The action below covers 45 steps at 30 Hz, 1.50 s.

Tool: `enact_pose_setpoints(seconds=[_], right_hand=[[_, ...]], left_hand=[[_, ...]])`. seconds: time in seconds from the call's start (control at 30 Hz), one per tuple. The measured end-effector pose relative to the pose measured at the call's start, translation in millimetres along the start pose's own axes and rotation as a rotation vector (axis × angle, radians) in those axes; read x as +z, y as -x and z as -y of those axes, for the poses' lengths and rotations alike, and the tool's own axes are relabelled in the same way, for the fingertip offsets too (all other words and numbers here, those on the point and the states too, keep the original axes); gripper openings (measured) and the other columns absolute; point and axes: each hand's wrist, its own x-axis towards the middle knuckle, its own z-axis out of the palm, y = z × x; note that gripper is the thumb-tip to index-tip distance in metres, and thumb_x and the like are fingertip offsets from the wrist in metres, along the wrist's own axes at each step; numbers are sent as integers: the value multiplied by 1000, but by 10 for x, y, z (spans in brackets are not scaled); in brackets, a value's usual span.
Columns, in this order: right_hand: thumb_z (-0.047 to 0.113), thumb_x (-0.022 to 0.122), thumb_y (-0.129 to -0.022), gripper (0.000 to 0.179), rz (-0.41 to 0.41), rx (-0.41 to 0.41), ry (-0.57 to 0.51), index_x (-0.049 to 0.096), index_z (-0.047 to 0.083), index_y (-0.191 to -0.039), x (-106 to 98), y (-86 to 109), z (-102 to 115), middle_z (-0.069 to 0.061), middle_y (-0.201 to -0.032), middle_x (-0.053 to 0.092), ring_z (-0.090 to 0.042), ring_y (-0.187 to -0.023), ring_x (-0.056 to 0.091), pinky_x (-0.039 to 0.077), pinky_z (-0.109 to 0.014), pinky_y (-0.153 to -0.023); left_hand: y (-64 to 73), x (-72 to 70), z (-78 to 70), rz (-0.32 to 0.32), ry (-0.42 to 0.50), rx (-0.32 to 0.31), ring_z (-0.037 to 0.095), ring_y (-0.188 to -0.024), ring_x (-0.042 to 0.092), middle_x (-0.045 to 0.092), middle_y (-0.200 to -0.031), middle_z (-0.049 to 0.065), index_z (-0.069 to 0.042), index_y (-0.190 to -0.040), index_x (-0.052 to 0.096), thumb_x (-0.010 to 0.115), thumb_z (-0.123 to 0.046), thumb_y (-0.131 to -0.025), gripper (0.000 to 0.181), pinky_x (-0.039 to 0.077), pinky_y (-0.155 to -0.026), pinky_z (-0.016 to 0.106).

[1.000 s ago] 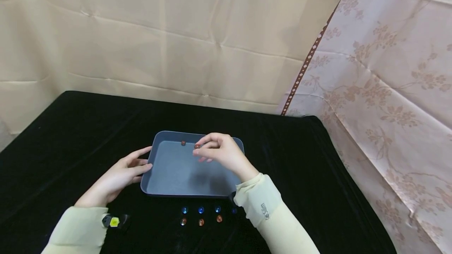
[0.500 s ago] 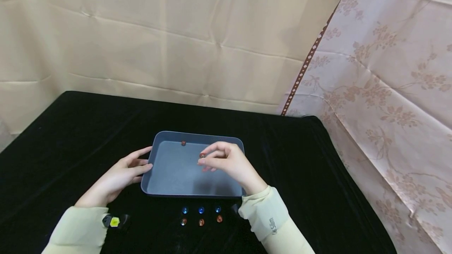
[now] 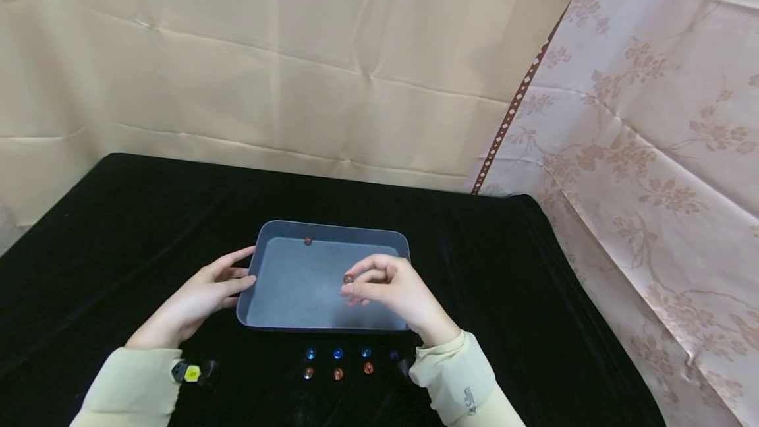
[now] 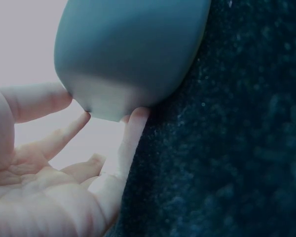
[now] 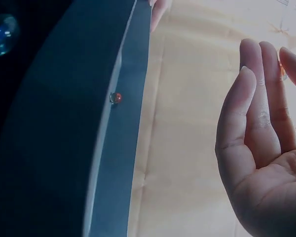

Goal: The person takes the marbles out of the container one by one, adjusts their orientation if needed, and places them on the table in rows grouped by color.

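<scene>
A grey-blue rectangular tray (image 3: 293,282) lies on the black cloth, its short left wall (image 4: 108,106) touched by the spread fingertips of my left hand (image 3: 204,292). My right hand (image 3: 385,285) is over the right half of the tray. It pinches an orange-and-clear glass marble (image 3: 348,279) between thumb and fingertips. In the right wrist view the fingers largely cover this held marble (image 5: 284,71). Another orange marble (image 3: 308,241) rests inside the tray by its far wall.
In front of the tray lie a row of several blue marbles (image 3: 338,353) and a row of orange marbles (image 3: 338,373). A camera with a yellow-green patch (image 3: 191,373) sits at the left cuff. Behind the black-covered table (image 3: 178,216) hangs a beige curtain (image 3: 296,84).
My right hand has drawn back toward me and slightly right with the marble, away from the tray's far wall. A further blue marble shows beside the right cuff. My left hand stays put.
</scene>
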Motion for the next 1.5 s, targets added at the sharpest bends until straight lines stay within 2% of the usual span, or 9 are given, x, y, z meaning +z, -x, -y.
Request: enact_pose_setpoints(seconds=[0.3, 0.47, 0.77, 0.9, 1.13, 1.3, 1.5], right_hand=[[13, 70, -91, 25, 7, -20, -27, 65, -3, -110, -28, 143, -26, -5, -91, 77, -17, -82, 74, 60, -45, -82], [12, 70, -91, 25, 12, -27, -35, 64, -5, -110, -38, 231, -46, -6, -91, 77, -17, -82, 74, 60, -47, -83], [10, 69, -92, 26, 33, -12, -43, 62, -8, -109, -59, 374, -63, -8, -92, 77, -17, -81, 73, 61, -39, -81], [10, 68, -92, 26, 38, -4, -22, 62, -8, -109, -85, 427, -75, -13, -93, 76, -17, -80, 73, 61, -40, -80], [8, 67, -91, 26, 58, 15, -9, 61, -10, -108, -124, 531, -119, -25, -97, 73, -16, -82, 73, 61, -33, -80], [10, 68, -91, 26, 78, 21, 20, 62, -10, -107, -140, 604, -168, -28, -97, 72, -13, -81, 73, 61, -35, -78], [10, 68, -91, 27, 89, 35, 17, 61, -11, -107, -171, 674, -222, -30, -98, 71, -13, -81, 72, 60, -28, -82]], left_hand=[[0, -6, -2, 0, 7, -22, 40, -127, 52, 38, -146, 31, -12, -160, 14, 49, -31, -104, 68, 49, -102, 56], [-5, -4, -6, 3, 5, -17, 39, -126, 53, 38, -145, 31, -11, -159, 14, 49, -30, -104, 68, 49, -102, 55], [-4, 0, -6, 3, 0, -6, 36, -124, 55, 40, -144, 31, -10, -159, 15, 49, -29, -104, 68, 49, -102, 55], [-4, -1, -9, 1, 0, -14, 36, -124, 54, 40, -144, 30, -11, -159, 15, 50, -29, -104, 68, 49, -103, 56], [-1, 0, -16, -1, 0, -25, 34, -123, 55, 39, -145, 31, -11, -159, 14, 50, -30, -104, 69, 48, -103, 57], [5, -1, -10, 2, -1, -10, 34, -122, 57, 40, -145, 31, -10, -159, 14, 50, -29, -104, 68, 49, -102, 55], [1, 1, -12, 3, 2, -20, 34, -122, 56, 40, -145, 31, -10, -159, 14, 50, -30, -104, 69, 48, -103, 56]])
